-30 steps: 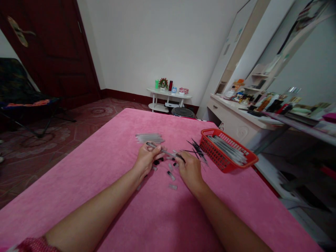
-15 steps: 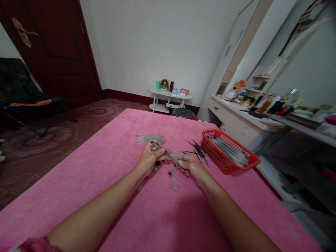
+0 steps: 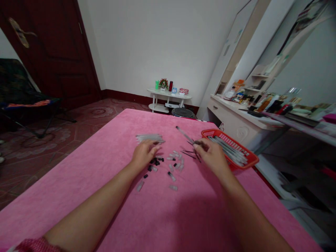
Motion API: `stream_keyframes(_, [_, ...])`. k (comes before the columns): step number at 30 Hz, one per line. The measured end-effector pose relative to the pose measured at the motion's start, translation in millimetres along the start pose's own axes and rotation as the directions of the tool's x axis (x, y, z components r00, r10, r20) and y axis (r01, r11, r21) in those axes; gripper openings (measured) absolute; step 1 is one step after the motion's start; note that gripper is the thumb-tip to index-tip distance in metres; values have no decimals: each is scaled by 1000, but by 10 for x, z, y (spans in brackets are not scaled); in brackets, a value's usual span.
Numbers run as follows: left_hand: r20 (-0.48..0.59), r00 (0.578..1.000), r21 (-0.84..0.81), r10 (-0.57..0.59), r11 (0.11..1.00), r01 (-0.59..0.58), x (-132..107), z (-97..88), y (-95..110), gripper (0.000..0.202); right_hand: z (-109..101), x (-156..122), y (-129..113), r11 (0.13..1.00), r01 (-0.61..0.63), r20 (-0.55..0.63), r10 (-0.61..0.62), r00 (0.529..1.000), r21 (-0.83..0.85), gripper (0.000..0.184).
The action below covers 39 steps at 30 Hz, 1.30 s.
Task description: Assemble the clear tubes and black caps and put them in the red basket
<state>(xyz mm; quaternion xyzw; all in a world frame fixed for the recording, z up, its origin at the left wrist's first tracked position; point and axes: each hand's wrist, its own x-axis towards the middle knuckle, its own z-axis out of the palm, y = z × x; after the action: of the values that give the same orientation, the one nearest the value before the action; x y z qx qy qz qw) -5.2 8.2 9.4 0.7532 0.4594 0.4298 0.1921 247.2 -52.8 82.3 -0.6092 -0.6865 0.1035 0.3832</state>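
Note:
My right hand (image 3: 211, 155) pinches a slim clear pen (image 3: 184, 135) by one end, its far end pointing up and left, just beside the red basket (image 3: 247, 163) that holds several finished pens. My left hand (image 3: 144, 154) rests on the pink cloth (image 3: 118, 140) with fingers loosely stretched, reaching toward a pile of clear pen barrels (image 3: 149, 138); nothing shows in it. Between the hands lie several small caps and black tips (image 3: 168, 162). Thin black refills (image 3: 191, 152) lie near my right hand.
A white dresser (image 3: 236, 115) crowded with bottles stands to the right. A small white shelf table (image 3: 169, 98) sits against the far wall. A dark door (image 3: 47, 52) and a folding chair (image 3: 21, 101) are at the left.
Both hands held one pen together; now my left hand has let go and moved toward the barrel pile, while my right hand carried the pen right toward the red basket.

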Motion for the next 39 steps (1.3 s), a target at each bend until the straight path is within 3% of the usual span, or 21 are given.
stream_keyframes(2, [16,1000,215,15,976,-18,27,-68,-125,27,-284,71,109,982,-78,-159,51,986,-172,27])
stream_keyframes(4, [62,998,327,18,944,-38,37,-100,-199,27,-541,104,225,912,-218,-265,128,956,-348,30])
stream_keyframes(6, [101,994,374,29,925,-65,34,-102,-221,27,-741,107,331,780,-348,-270,237,933,-520,33])
stream_keyframes(9, [126,990,396,56,912,-102,18,-83,-207,25,-921,98,447,620,-463,-260,393,882,-634,34])
stream_keyframes(12, [130,989,410,63,905,-112,4,-64,-203,24,-981,98,495,558,-521,-249,491,835,-646,36])
stream_keyframes(14, [130,990,416,62,903,-111,-2,-53,-212,25,-980,99,490,553,-525,-240,506,829,-647,37])
stream_keyframes(18, [143,988,405,57,908,-111,-10,-37,-209,26,-921,92,428,581,-485,-255,434,864,-654,34])
stream_keyframes(22, [136,990,390,27,918,-78,-13,-31,-178,24,-762,97,338,683,-362,-281,233,931,-635,27])
stream_keyframes(24, [129,991,389,22,919,-71,-11,-27,-174,25,-614,102,294,758,-238,-218,129,967,-607,24])
stream_keyframes(27, [137,990,400,35,912,-88,-6,-21,-185,25,-320,84,255,833,-55,-23,51,998,-551,21])
stream_keyframes(30, [161,985,417,56,901,-119,0,-20,-196,25,-23,23,268,830,-5,126,90,988,-557,23])
stream_keyframes(33, [160,985,446,66,885,-132,5,-26,-193,26,175,-54,317,794,-36,177,179,968,-606,29])
stream_keyframes(39, [163,985,458,53,881,-123,12,-30,-190,17,254,-105,377,715,-87,199,306,931,-694,20])
